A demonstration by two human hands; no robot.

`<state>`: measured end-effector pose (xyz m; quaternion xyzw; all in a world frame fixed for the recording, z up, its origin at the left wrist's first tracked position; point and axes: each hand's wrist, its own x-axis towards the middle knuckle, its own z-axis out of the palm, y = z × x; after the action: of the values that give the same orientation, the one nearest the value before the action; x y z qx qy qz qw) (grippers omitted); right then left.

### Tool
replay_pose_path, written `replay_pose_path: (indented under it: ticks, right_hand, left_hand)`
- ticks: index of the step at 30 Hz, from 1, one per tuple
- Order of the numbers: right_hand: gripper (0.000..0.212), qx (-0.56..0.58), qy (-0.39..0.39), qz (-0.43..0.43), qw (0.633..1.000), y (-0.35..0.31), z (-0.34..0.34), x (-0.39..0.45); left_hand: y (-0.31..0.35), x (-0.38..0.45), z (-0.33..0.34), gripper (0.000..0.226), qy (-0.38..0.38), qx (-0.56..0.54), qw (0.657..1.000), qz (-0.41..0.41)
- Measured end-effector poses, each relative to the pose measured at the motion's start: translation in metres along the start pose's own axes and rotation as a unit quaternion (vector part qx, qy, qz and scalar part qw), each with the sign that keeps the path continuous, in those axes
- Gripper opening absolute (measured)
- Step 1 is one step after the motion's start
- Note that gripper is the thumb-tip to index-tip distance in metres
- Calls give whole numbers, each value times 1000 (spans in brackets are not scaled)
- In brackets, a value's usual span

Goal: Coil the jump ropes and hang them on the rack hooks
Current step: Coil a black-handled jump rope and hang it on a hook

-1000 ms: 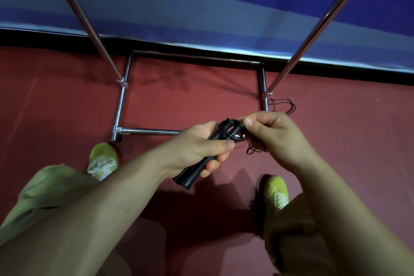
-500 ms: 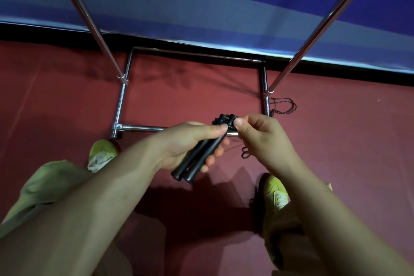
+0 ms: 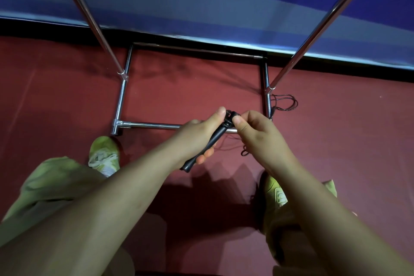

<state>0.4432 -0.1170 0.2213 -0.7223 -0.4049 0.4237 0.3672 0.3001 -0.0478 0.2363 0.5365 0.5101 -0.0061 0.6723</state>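
Handles (image 3: 212, 141) gripped together in your left hand (image 3: 199, 134), right hand (image 3: 253, 129) pinching the cord at their far end, so wrap snugly.

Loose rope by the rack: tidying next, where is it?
Head view, right of centre: the loose rope lies on the red floor beside the rack's right upright, beyond the right hand.
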Motion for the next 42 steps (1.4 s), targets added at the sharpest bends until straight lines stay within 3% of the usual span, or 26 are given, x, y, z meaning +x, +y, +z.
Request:
replay_pose_path:
  ticks: [3, 7, 14, 22, 24, 27, 31, 37, 40, 42]
  right_hand:
    - [35, 4, -8, -1, 1000, -1, 0, 0]
    - [34, -9, -86, 8, 996, -7, -16, 2]
    - [15, -202, -188, 5, 961, -2, -20, -4]
    - [13, -354, -234, -127, 896, -24, -37, -16]
    - [7, -303, -204, -119, 923, -30, -48, -18]
    - [15, -188, -204, -86, 957, -35, -59, -20]
    - [22, -105, -269, -79, 954, -30, -66, -12]
    - [7, 99, -340, -41, 934, -16, -61, -4]
    - [22, 97, -354, -22, 930, -11, -59, 0]
    - [20, 91, -330, -23, 939, -12, -58, 2]
  left_hand:
    - [-2, 4, 0, 56, 33, 18, 999, 8]
    - [-8, 7, -3, 47, 48, 44, 997, 47]
    - [-11, 14, -11, 42, 97, 64, 991, 72]
    - [-17, 13, -7, 42, 46, 209, 974, 78]
    - [-18, 11, -2, 40, 12, 210, 974, 80]
    - [-20, 7, 8, 38, -39, 200, 974, 97]
    - [-16, -1, 13, 33, -120, 216, 962, 114]
    - [-12, -14, 16, 33, -174, 200, 954, 137]
    - [-14, -15, 17, 34, -181, 184, 955, 148]
    - [-16, -14, 18, 38, -164, 174, 959, 154]
